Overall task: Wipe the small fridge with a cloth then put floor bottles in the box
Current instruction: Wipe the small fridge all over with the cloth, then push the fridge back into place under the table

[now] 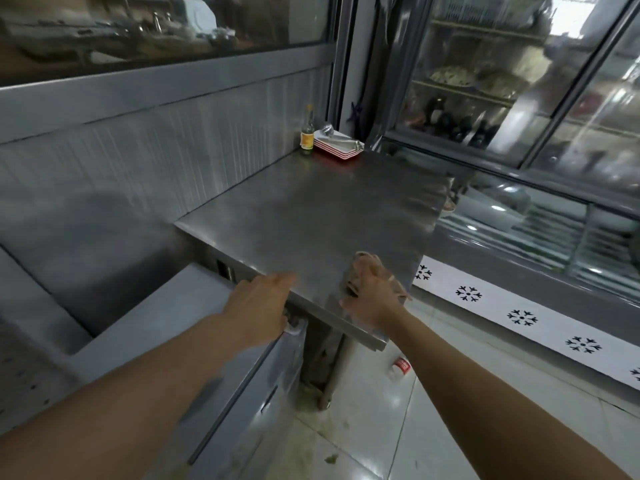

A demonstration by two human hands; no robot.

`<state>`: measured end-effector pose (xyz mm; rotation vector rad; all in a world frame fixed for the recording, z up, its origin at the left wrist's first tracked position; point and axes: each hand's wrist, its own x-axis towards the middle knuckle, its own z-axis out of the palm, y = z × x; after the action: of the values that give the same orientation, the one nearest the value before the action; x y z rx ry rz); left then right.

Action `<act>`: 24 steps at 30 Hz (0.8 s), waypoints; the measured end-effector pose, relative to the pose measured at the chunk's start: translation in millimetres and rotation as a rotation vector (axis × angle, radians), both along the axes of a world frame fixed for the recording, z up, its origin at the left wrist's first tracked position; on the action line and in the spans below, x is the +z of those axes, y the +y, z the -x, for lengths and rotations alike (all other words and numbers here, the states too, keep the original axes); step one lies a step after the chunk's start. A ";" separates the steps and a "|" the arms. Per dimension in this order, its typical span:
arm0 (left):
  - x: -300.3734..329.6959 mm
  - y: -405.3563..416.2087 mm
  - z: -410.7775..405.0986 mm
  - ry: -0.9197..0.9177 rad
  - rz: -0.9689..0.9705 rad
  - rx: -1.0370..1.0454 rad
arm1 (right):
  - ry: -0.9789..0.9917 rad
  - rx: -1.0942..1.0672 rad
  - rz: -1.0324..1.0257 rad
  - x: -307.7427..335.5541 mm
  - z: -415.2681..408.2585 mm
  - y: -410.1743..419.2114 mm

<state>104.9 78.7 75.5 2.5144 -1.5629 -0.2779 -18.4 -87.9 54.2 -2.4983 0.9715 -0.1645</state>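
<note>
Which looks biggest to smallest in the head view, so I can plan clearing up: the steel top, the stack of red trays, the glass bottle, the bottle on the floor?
1. Steel top.
2. Stack of red trays.
3. Glass bottle and floor bottle: they look alike in size, and the floor bottle lies nearer the camera and partly hidden, so unranked.

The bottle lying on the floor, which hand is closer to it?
Right. The right hand with the cloth is at the steel top's near edge, above the floor bottle; the left hand is farther left.

bottle (307, 133) and trays (337, 145) side by side at far end of fridge top (311, 216) (bottle left); cloth (353, 275) on near edge; second bottle (400, 368) on floor (433, 427) below.
</note>
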 end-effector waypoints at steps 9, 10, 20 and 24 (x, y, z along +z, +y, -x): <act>33.7 121.0 -13.3 -0.008 -0.052 -0.073 | 0.062 -0.038 -0.009 43.2 7.8 137.5; 35.5 139.4 -15.0 -0.002 -0.073 -0.084 | 0.060 -0.055 -0.004 45.8 9.4 157.1; 12.9 313.6 -28.8 0.057 -0.211 -0.117 | 0.170 -0.107 -0.131 34.0 17.3 342.9; -9.1 363.5 -35.1 0.107 -0.205 -0.087 | 0.210 -0.052 -0.153 15.6 14.3 386.8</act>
<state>140.1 442.2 66.4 2.5332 -1.6811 -0.6039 -32.7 298.9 69.9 -2.3852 1.0894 0.1544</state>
